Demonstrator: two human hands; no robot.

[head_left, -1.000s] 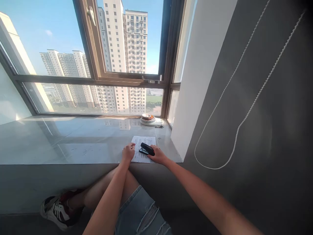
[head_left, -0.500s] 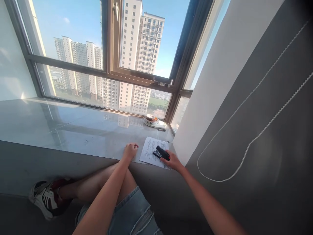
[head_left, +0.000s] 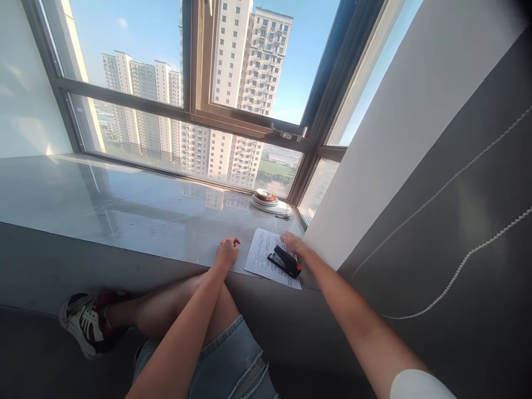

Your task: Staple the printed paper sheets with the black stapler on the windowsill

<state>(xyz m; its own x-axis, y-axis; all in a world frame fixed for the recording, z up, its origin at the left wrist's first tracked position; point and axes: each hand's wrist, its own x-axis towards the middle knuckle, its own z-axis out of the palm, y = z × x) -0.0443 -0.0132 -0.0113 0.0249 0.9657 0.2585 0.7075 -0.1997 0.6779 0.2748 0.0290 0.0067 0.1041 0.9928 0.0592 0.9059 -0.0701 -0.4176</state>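
A black stapler (head_left: pixel 285 262) with a red spot at its rear end lies on the printed sheets (head_left: pixel 260 254), its top arm lifted from its base. My right hand (head_left: pixel 292 242) is just beyond the stapler, over the far right corner of the sheets, fingers stretched out and not on the stapler. What lies beneath those fingers is hidden. My left hand (head_left: pixel 228 252) rests on the sill to the left of the sheets, fingers curled in, with nothing visible in it.
Behind the sheets, a stack of dishes (head_left: pixel 266 200) stands by the window corner, with a small dark item (head_left: pixel 283 218) before it. The sheets reach over the front edge of the glossy sill (head_left: pixel 137 216). A beaded blind chain (head_left: pixel 461 263) hangs at right.
My right hand has let go of the stapler, leaving it on the sheets, and has moved away to their far right corner. The left hand stays beside the sheets. The view has shifted slightly.
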